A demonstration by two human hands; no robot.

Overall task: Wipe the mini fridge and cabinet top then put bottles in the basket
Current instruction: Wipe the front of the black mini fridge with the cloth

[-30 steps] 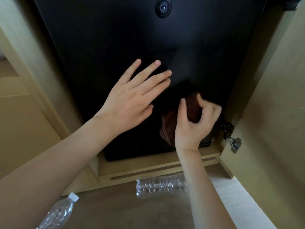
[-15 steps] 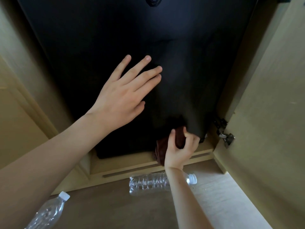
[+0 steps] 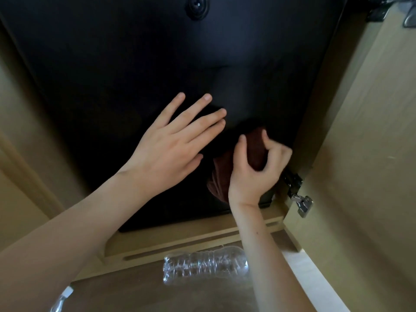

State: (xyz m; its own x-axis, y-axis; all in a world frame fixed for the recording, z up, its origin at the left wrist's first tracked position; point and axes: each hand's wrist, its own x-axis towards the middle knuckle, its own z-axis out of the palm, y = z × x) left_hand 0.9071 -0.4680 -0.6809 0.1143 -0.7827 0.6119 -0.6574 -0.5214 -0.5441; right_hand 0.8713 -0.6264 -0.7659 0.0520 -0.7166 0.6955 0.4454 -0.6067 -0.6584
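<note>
At the frame's centre the right hand (image 3: 254,170) clutches a brown cloth (image 3: 253,149) against the black mini fridge (image 3: 135,64), probably mid-wipe, the left hand (image 3: 171,145) splayed flat beside it, so the bottle (image 3: 204,265) below waits for later basketing.

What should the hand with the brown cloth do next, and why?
Probably slide the cloth sideways across the black fridge door. The right hand grips it near the door's lower right, the left hand lies flat on the door, and most of the door lies beyond the cloth.
</note>
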